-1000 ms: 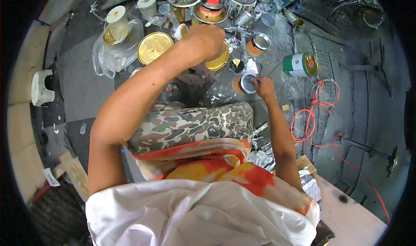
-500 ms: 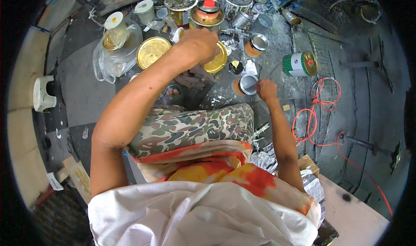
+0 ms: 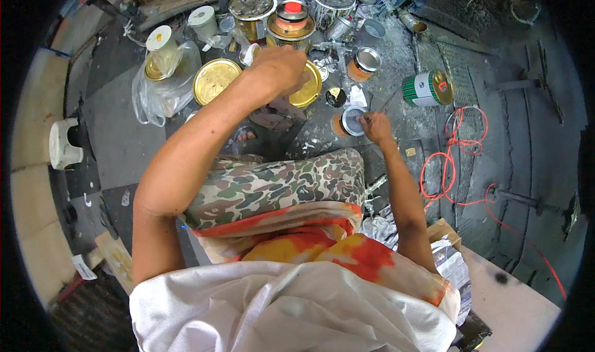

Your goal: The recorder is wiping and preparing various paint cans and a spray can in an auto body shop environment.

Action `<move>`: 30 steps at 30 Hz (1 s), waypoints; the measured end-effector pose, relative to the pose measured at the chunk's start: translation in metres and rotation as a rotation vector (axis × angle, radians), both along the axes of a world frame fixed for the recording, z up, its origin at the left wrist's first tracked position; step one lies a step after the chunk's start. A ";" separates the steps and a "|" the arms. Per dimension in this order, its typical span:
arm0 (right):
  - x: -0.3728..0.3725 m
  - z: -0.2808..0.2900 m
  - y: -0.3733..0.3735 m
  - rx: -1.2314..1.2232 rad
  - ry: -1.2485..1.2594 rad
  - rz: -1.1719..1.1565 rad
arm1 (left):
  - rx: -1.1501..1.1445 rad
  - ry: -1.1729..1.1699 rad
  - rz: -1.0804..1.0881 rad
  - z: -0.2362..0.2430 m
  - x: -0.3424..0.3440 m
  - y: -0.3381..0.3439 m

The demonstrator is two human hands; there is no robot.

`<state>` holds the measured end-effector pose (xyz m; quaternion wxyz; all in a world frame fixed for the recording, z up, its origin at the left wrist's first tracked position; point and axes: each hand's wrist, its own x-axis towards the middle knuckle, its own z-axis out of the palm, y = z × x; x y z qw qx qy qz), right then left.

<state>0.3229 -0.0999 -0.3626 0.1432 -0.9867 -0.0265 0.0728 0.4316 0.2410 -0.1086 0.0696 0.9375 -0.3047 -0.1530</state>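
My left hand (image 3: 279, 70) is closed and raised beside a gold-rimmed round tin lid (image 3: 308, 90). A small white thing (image 3: 250, 54) shows at its left side; my fingers are mostly hidden and I cannot make out its kind. Over a small orange-sided can (image 3: 338, 126), my right hand (image 3: 376, 127) is closed around a thin grey stirrer, its lower part in the can. Grey paint (image 3: 353, 120) fills that can's round mouth. Beyond it stand a black-rimmed pot (image 3: 335, 96), a white scrap of paper (image 3: 357, 96) and another orange can (image 3: 364, 65) with a silver lid.
Large paint tins (image 3: 252, 8) stand at the back, one bearing a red-capped can (image 3: 292, 16). Left are a gold lid (image 3: 216, 83), a plastic bag (image 3: 155, 98) and a white stool (image 3: 65, 144). A green-striped tin (image 3: 427, 88) and a red hose (image 3: 447, 166) lie right.
My right hand has shifted slightly left and down over the can of grey paint. My left hand stays closed in nearly the same place. The whole view has shifted slightly.
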 end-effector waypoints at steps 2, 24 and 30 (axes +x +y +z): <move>-0.001 0.003 -0.001 -0.111 0.012 0.016 | 0.004 -0.003 0.033 0.000 0.000 0.000; 0.001 -0.005 -0.008 -0.224 -0.054 -0.099 | 0.051 0.020 0.017 -0.002 0.004 -0.001; 0.003 0.010 0.000 0.003 -0.001 0.084 | 0.061 0.041 0.009 -0.004 0.006 -0.001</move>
